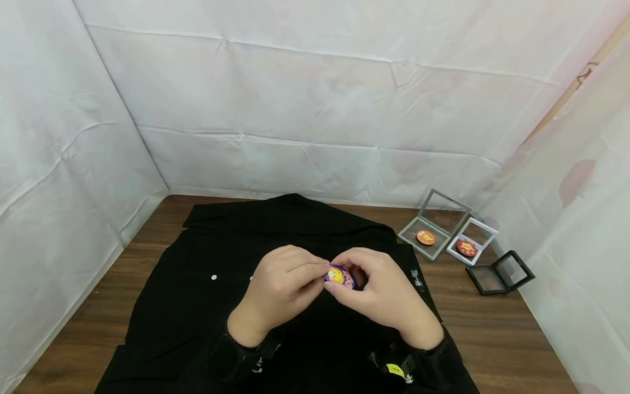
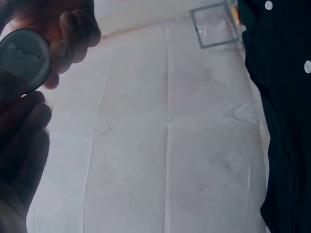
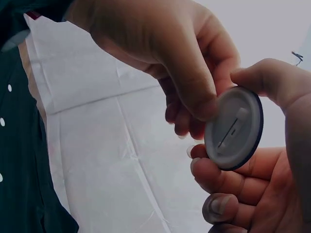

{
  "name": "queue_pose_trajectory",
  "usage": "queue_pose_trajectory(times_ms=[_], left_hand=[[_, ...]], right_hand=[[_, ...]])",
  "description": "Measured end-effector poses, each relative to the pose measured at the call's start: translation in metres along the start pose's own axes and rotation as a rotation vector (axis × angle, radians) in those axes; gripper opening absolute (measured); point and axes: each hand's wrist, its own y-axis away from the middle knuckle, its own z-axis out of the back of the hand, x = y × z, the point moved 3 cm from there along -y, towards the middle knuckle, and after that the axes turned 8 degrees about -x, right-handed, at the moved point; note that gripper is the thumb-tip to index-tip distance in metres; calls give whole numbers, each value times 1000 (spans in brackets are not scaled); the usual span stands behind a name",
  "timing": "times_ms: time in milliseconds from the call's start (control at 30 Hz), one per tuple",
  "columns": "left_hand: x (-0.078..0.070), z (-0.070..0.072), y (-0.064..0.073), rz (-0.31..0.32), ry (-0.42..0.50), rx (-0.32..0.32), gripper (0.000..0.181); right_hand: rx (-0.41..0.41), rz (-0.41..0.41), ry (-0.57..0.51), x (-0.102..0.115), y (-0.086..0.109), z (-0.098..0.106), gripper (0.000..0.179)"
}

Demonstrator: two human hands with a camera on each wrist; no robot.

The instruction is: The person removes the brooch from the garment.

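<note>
A round pin-back badge (image 1: pixel 338 276), purple with a yellow cartoon figure, is held between both hands above a black shirt (image 1: pixel 187 312). My left hand (image 1: pixel 280 287) pinches the badge's left edge. My right hand (image 1: pixel 381 290) grips the opposite side between thumb and fingers. The badge's printed face points up toward the head view. Both wrist views show its pale back (image 3: pixel 228 116) with a metal pin across it; whether the pin is fastened I cannot tell. White buttons (image 1: pixel 214 277) show on the spread shirt.
On the brown wooden table (image 1: pixel 492 339), at right, stand three cases with raised lids: a grey-green case (image 1: pixel 433 254) holding an orange badge (image 1: pixel 425 237), a white case (image 1: pixel 453 249) holding a red badge (image 1: pixel 466 248), and a black case (image 1: pixel 487 279). White cloth (image 1: pixel 305 109) walls surround the table.
</note>
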Motion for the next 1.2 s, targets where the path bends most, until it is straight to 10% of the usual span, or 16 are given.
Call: queue_pose_trajectory(times_ms=[233,767,1200], left_hand=[[2,3,5,95,26,141,13],[49,-2,75,417,-193,894,63],[126,37,120,728,-346,1015,81]], right_hand=[[49,-17,70,-1,4,-9,9],[213,-68,592,-64,30,24,28],[160,-462,725,-157,60,105,55]])
